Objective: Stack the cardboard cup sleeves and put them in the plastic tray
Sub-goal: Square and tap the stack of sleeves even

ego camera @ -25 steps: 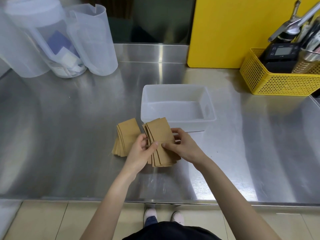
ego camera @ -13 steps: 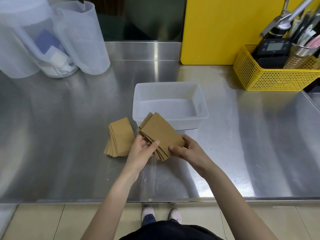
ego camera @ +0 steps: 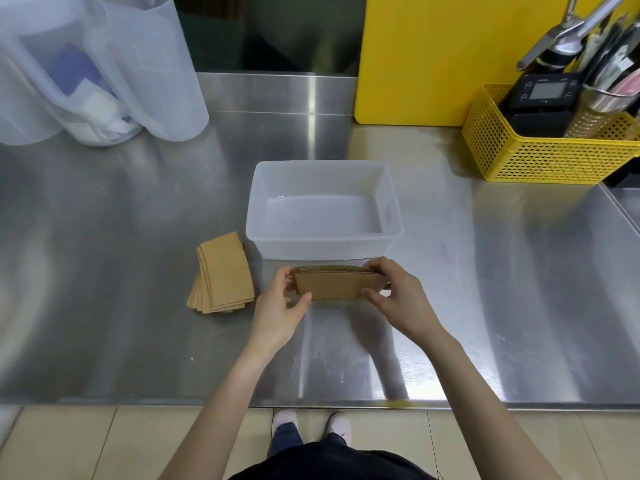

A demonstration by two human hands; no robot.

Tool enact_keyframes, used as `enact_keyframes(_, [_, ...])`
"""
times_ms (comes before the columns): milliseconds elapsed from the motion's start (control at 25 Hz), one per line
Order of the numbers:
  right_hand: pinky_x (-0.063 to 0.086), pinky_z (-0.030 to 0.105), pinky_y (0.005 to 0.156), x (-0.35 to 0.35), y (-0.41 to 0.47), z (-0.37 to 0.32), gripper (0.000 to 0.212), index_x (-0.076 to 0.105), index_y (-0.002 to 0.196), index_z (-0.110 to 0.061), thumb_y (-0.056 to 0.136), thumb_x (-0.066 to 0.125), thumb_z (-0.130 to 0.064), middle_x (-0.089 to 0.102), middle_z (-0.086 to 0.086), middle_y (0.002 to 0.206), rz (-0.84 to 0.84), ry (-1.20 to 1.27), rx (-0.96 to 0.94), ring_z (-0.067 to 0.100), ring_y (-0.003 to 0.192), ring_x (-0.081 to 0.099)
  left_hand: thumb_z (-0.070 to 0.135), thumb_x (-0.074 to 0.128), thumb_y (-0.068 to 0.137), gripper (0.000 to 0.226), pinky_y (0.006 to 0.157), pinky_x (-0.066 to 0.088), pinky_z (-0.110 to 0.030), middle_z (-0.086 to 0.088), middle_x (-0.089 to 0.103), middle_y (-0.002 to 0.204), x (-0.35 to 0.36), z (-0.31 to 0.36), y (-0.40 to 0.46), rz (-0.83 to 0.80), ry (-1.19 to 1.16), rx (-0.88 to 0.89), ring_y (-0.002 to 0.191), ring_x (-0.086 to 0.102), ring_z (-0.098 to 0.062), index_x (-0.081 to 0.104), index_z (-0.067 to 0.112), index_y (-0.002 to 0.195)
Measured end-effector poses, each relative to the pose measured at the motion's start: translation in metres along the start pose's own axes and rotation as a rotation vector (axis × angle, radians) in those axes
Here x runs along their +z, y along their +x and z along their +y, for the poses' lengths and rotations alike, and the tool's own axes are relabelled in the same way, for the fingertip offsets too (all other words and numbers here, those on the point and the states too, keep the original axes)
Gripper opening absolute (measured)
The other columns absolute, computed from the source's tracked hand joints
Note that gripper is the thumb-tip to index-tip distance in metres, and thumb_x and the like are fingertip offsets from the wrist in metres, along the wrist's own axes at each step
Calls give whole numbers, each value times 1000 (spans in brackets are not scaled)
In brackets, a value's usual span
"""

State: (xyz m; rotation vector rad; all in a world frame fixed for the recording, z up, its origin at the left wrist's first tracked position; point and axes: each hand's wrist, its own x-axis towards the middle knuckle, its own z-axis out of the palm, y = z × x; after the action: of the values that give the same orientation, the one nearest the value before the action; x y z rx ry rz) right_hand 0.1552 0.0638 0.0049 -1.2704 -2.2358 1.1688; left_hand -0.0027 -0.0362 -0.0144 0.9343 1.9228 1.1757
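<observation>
A stack of brown cardboard cup sleeves [ego camera: 337, 285] stands on its long edge, lengthwise across the view, just in front of the clear plastic tray [ego camera: 393, 202]. My left hand [ego camera: 282, 306] grips its left end and my right hand [ego camera: 398, 296] grips its right end. The tray holds nothing. A second, fanned pile of sleeves [ego camera: 223, 271] lies flat on the steel counter to the left of the tray's near corner.
Translucent plastic jugs [ego camera: 104, 67] stand at the back left. A yellow board [ego camera: 433, 53] leans at the back. A yellow mesh basket [ego camera: 540, 154] with a scale and utensils sits at the back right. The counter's front edge [ego camera: 311, 403] runs below my arms.
Both hands lifted the stack off the counter, turned it from lying flat and angled to upright on its long edge, squared it, and moved it closer to the tray.
</observation>
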Motion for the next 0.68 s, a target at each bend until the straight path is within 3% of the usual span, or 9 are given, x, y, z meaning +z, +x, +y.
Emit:
enact_keyframes(120, [39,13,83,8,2,10,34,57,112,-11,80,57,0,55,-1,105,-9,-26,-2,11,92,50,13,58,83,31,73,39,-18,8,51,95,8,-3,0,8,143,-27,87,54,-13,48,10,113])
enact_keyframes(240, [31,3,81,17,2,18,43,52,123,-12,82,52,2,55,7,120,-49,-5,24,16,106,52,13,57,84,35,70,38,-19,2,55,98,14,-9,1,-23,174,-48,81,55,-14,47,13,117])
enact_keyframes(360, [31,11,91,20,1,23,50,43,131,-14,84,48,1,51,7,129,-52,37,61,19,118,48,15,56,84,37,78,45,-29,-9,60,102,17,-15,5,-34,217,-57,90,57,-24,47,20,119])
enact_keyframes(440, [36,21,98,21,-1,24,51,40,134,-16,86,46,1,51,6,131,-44,59,62,20,118,48,15,55,84,38,79,41,-27,-8,53,101,19,-16,6,-32,251,-66,91,55,-24,46,20,121])
enact_keyframes(560, [43,28,99,23,-3,26,44,44,129,-16,88,45,-1,56,-2,118,-13,48,45,21,108,55,15,53,86,36,80,40,-25,-5,44,102,25,-14,8,-13,245,-85,94,55,-26,44,15,121])
enact_keyframes(600, [44,24,97,22,-3,26,41,47,126,-15,88,45,-1,56,-4,112,-3,45,43,19,102,56,15,52,86,35,80,41,-26,-6,45,103,25,-13,8,-5,240,-87,94,55,-26,44,13,120])
enact_keyframes(680, [39,1,86,20,-2,25,37,51,122,-14,87,46,0,57,-8,105,7,36,36,12,93,54,16,53,86,33,78,42,-28,-8,50,103,23,-14,10,0,243,-98,92,56,-26,45,12,118])
